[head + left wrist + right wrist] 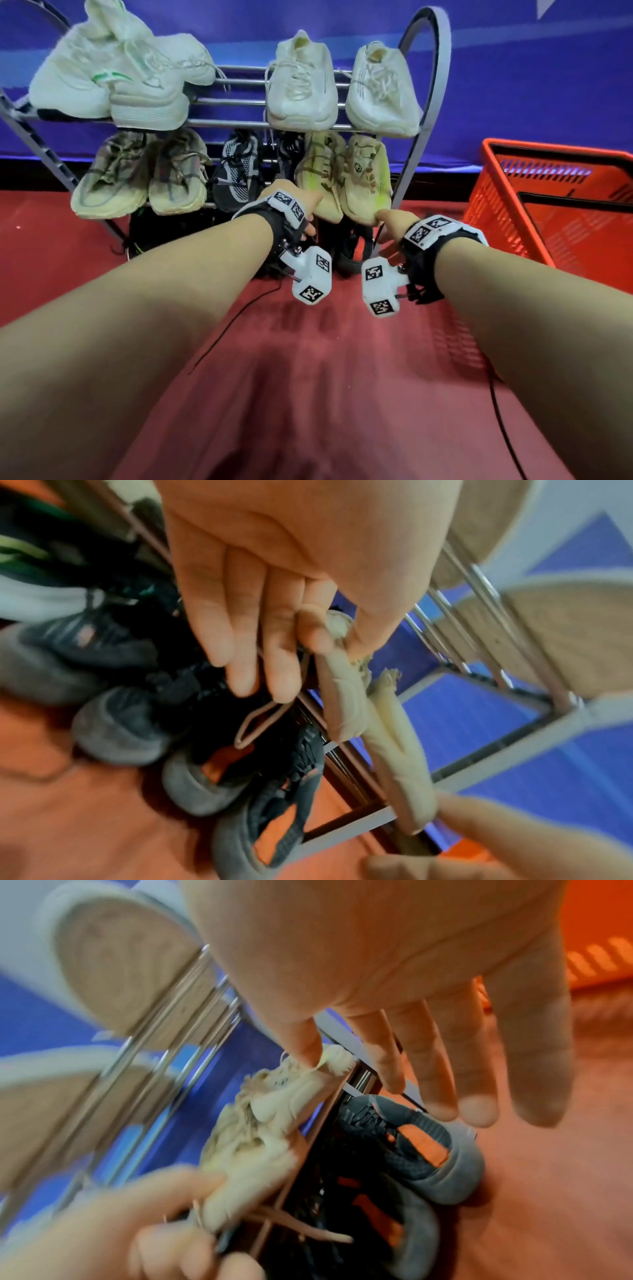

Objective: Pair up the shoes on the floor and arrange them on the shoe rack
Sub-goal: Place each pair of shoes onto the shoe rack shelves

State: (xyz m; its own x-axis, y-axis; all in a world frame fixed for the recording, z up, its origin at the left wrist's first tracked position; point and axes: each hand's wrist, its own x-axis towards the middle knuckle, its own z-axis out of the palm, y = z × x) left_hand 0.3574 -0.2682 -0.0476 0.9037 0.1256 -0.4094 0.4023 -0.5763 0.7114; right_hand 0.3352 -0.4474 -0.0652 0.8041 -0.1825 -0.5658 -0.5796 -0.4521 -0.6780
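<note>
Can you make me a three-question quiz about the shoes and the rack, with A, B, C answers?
1. Where is the red basket?
A. On the rack's top shelf
B. On the floor to the right of the shoe rack
C. In the person's hands

2. How many white shoes sit on the top shelf?
A. Two
B. Four
C. Six

3. What is the left hand doing?
A. Pinching the heel of a cream shoe on the middle shelf
B. Hanging free, away from the shoes
C. Lifting the basket

Answers:
1 B, the basket stands on the red floor beside the rack's right end.
2 B, one pair lies at the left and one pair at the right.
3 A, the left wrist view shows thumb and forefinger closed on the cream heel.
</note>
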